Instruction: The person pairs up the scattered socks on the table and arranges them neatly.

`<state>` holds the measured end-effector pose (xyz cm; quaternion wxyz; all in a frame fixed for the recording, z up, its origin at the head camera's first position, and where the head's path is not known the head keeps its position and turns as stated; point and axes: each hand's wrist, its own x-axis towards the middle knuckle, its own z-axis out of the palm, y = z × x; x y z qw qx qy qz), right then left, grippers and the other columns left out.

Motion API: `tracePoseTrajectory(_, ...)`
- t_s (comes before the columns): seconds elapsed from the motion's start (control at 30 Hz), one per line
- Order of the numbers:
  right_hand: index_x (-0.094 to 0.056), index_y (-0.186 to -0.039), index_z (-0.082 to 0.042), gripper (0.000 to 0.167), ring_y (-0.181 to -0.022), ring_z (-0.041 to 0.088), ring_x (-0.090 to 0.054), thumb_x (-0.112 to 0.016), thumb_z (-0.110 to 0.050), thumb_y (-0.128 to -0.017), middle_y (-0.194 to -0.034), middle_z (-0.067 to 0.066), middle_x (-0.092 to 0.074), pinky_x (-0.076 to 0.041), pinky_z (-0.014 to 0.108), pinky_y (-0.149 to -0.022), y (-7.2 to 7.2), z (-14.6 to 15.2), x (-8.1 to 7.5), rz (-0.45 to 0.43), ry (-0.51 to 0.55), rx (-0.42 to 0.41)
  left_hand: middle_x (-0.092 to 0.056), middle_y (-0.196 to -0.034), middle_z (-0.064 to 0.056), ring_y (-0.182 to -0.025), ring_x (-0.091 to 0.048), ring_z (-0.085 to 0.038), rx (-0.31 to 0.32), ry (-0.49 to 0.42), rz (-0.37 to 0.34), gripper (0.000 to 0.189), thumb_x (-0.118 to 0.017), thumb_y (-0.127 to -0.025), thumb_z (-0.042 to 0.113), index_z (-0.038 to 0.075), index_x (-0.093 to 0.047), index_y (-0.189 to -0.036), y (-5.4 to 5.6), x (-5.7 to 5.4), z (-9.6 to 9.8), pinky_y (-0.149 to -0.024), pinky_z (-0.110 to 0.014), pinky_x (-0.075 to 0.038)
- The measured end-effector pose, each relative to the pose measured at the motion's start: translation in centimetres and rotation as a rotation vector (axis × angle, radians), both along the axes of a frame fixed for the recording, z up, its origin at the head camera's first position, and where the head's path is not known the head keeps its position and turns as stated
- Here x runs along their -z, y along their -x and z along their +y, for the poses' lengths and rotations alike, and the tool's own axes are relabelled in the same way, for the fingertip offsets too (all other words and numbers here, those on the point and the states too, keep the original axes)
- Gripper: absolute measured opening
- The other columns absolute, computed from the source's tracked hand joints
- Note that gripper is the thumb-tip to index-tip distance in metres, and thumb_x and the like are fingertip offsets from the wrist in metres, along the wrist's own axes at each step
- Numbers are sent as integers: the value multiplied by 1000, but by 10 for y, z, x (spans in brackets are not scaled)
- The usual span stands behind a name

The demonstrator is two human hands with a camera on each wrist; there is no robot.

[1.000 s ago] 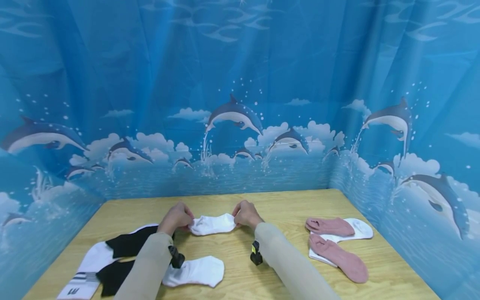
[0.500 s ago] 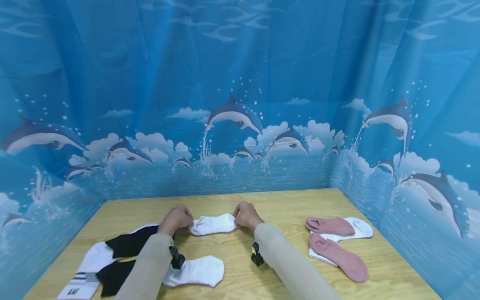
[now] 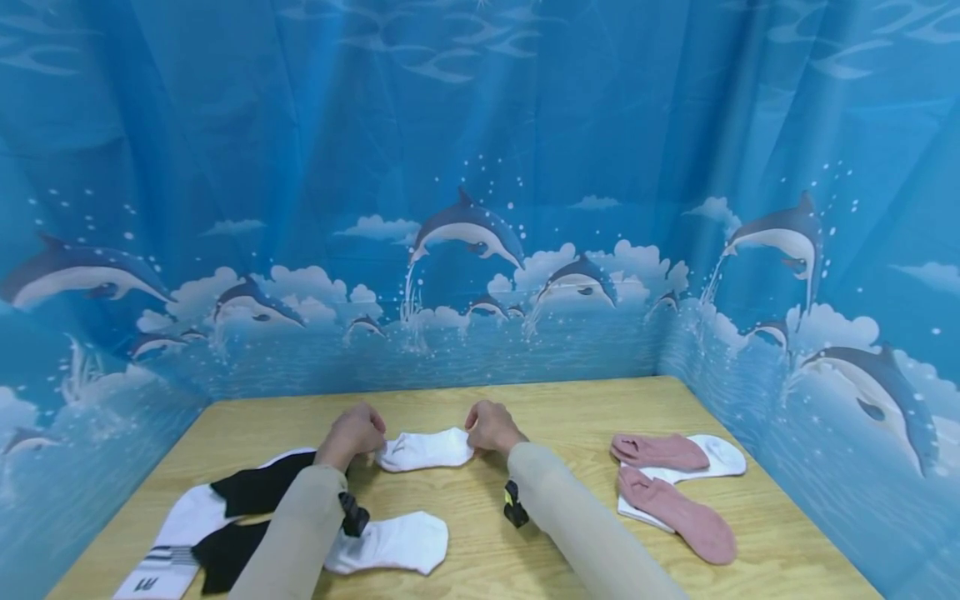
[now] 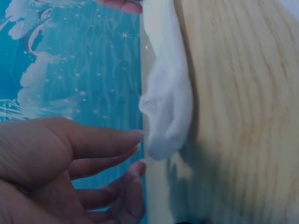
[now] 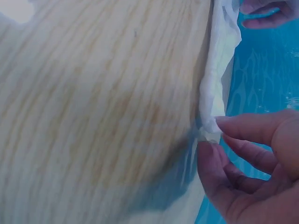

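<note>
A white ankle sock [image 3: 426, 450] lies flat across the far middle of the wooden table, between my two hands. My left hand [image 3: 356, 432] is at its left end. In the left wrist view the thumb and fingers [image 4: 107, 142] are parted, just short of the sock [image 4: 170, 102], holding nothing. At the other end is my right hand [image 3: 491, 427]. In the right wrist view its thumb tip meets the sock's end [image 5: 212, 100], and the fingertips [image 5: 210, 156] stand apart below it. A second white sock [image 3: 397, 543] lies nearer, partly hidden by my left forearm.
On the left, black socks [image 3: 262, 487] overlap white socks [image 3: 183, 517] with dark stripes, partly behind my left sleeve. Two pink socks [image 3: 682, 517] rest on white ones [image 3: 720, 458] at the right. A blue dolphin-print curtain [image 3: 480, 350] borders the table [image 3: 570, 408].
My left fingers have come off the sock's left end and drawn slightly back. The right fingers have loosened and shifted slightly left and up. The other socks have not moved.
</note>
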<state>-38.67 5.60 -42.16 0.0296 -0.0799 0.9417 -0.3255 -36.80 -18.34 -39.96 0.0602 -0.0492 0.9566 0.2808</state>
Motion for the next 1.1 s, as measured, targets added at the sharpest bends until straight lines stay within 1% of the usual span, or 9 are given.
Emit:
tracePoseTrajectory(0.07,-71,-90,-3,15,-65,16,-63,-75,7,-79,-90,12,-70,-53,26,-63,0,-2,-2,42,-21,-33,-69,-106,-18,-89,-63,-28,18,14,44,21,-74,-85,1,1,-70,-105,-2,-4,3,-75,-40,-56)
tracePoseTrajectory(0.13,-72,-91,-3,13,-72,17,-60,-76,5,-81,-89,9,-69,-52,27,-67,0,-5,-3,83,-32,-75,-69,-108,-18,-92,-64,-28,29,-2,71,23,-74,-86,1,1,-71,-110,-2,-6,8,-76,-41,-56)
tracePoseTrajectory(0.2,-73,-92,-2,12,-79,17,-60,-78,4,-82,-89,9,-69,-54,29,-70,-1,-10,-5,116,-27,-120,-68,-107,-17,-92,-64,-27,42,-29,85,25,-76,-87,-1,1,-72,-112,-2,-8,15,-72,-38,-56)
tracePoseTrajectory(0.27,-74,-93,-1,13,-82,17,-60,-79,2,-82,-90,9,-70,-54,29,-72,-4,-16,-6,124,-12,-157,-69,-103,-15,-89,-65,-25,71,-34,95,25,-77,-86,-1,2,-73,-111,-2,-7,19,-68,-36,-56)
tracePoseTrajectory(0.37,-74,-94,-1,14,-84,17,-60,-81,0,-82,-92,10,-70,-55,30,-75,-6,-22,-5,100,12,-186,-68,-100,-14,-86,-65,-24,110,-20,82,25,-80,-84,-2,2,-73,-108,-1,-5,25,-66,-34,-56)
tracePoseTrajectory(0.53,-75,-95,-4,15,-87,18,-60,-82,-2,-81,-94,9,-71,-55,34,-80,-8,-26,1,65,4,-180,-69,-99,-12,-83,-64,-23,131,15,33,28,-83,-78,-4,4,-73,-104,-3,1,30,-67,-35,-56)
tracePoseTrajectory(0.77,-74,-98,-2,22,-89,21,-62,-85,-4,-79,-96,11,-71,-56,37,-86,-8,-23,6,57,-33,-187,-70,-113,-16,-94,-62,-26,127,63,30,31,-88,-74,-1,7,-74,-100,-3,8,31,-82,-41,-57)
tracePoseTrajectory(0.9,-73,-100,-1,29,-92,23,-63,-88,-8,-77,-100,12,-71,-56,39,-90,-8,-20,8,54,-44,-189,-69,-115,-16,-95,-62,-26,111,52,13,29,-88,-75,1,7,-74,-101,-3,9,32,-83,-42,-57)
tracePoseTrajectory(1.1,-71,-107,1,40,-106,30,-64,-91,-14,-76,-112,16,-70,-53,45,-103,-8,-18,8,23,-57,-184,-70,-108,-12,-91,-62,-24,105,41,3,27,-89,-79,12,7,-73,-100,-4,10,33,-81,-41,-56)
